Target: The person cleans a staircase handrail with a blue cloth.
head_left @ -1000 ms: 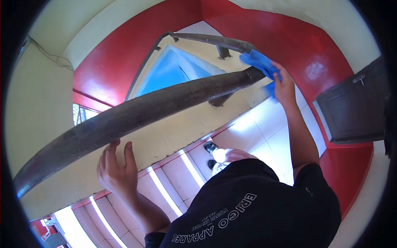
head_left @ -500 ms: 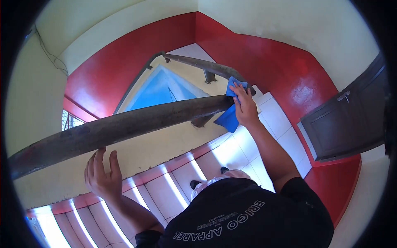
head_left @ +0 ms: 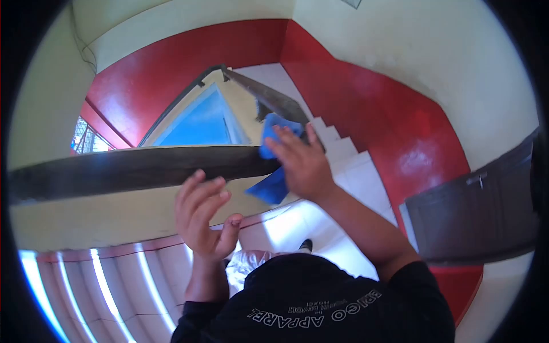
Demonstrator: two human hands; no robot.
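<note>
Apparently at the wiping step, with blue cloth (head_left: 271, 190) gripped in right hand (head_left: 309, 171) and left hand (head_left: 203, 214) open; next, follow the dark railing (head_left: 143, 167) with even pressure.

Under the right hand (head_left: 305, 167), a blue cloth (head_left: 273, 131) lies against the dark handrail (head_left: 137, 166); steps (head_left: 128, 277) show below the open left hand (head_left: 204, 218).

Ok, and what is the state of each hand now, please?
Left hand: open, holding nothing.
Right hand: holding the blue cloth at the handrail.
</note>
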